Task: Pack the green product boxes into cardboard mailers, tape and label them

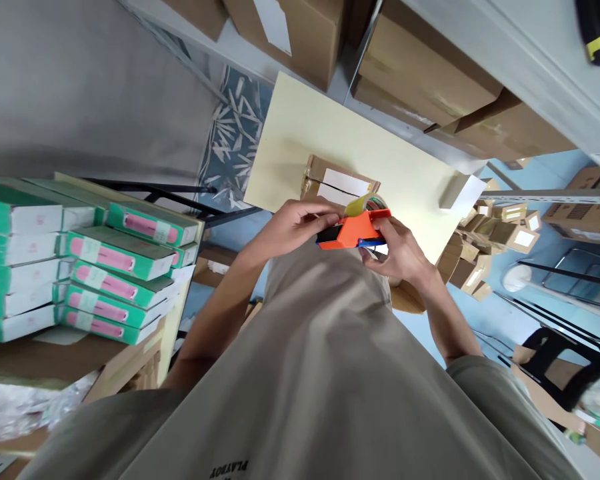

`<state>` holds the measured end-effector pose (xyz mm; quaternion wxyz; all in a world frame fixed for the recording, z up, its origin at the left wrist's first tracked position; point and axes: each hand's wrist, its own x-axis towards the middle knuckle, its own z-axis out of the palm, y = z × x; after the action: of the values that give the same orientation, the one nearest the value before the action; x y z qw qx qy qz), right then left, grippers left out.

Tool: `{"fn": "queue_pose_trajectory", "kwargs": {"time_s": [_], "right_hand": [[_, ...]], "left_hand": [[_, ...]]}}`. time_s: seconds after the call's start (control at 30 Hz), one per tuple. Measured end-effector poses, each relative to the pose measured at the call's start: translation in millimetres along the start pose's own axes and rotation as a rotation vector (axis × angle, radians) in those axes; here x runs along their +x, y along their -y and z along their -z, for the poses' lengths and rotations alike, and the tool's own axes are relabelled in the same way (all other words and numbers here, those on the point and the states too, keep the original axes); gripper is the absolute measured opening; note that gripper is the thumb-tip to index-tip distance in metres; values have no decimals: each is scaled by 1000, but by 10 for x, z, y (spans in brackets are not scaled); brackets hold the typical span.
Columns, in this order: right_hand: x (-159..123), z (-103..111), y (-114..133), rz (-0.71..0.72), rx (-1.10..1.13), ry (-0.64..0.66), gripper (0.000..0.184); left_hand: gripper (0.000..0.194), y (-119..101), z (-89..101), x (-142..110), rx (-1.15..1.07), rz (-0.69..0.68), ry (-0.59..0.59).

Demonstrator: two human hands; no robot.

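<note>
An orange packing tape dispenser (356, 231) with blue edges is held up in front of my shirt. A roll of yellowish tape (364, 203) sits in it. My right hand (397, 250) is closed round its right end, with the thumb and fingers on either side. At the dispenser's dark left end, my left hand (303, 223) has its thumb and fingers pinched together; the exact spot they grip is partly hidden. Just beyond both hands, a small cardboard box (313, 175) with a white label (343, 187) lies on the pale yellow table (325, 123).
Green-and-white boxes with pink pictures (115, 260) are stacked at the left. A white box (461, 192) stands at the table's right end. Large cartons (425, 67) fill the shelf beyond the table. Small cardboard boxes (500, 233) are piled on the right, near a black chair (565, 367).
</note>
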<state>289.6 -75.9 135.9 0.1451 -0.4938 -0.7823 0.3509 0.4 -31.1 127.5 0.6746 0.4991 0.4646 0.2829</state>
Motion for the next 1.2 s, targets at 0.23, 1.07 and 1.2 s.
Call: {"fn": "queue_pose_trajectory", "kwargs": {"time_s": [0.23,1.07,1.2], "right_hand": [[8,52,133,49,-14,3,37],[181,174,332,-47,-6,250,57],[222,21,356,-28,-8,259,64]], "left_hand": [[32,-159,132,-140,16,-55,-6],[28,85,149,-375,206,-367,-279],[20,-10,151,-501,397,-493,-333]]}}
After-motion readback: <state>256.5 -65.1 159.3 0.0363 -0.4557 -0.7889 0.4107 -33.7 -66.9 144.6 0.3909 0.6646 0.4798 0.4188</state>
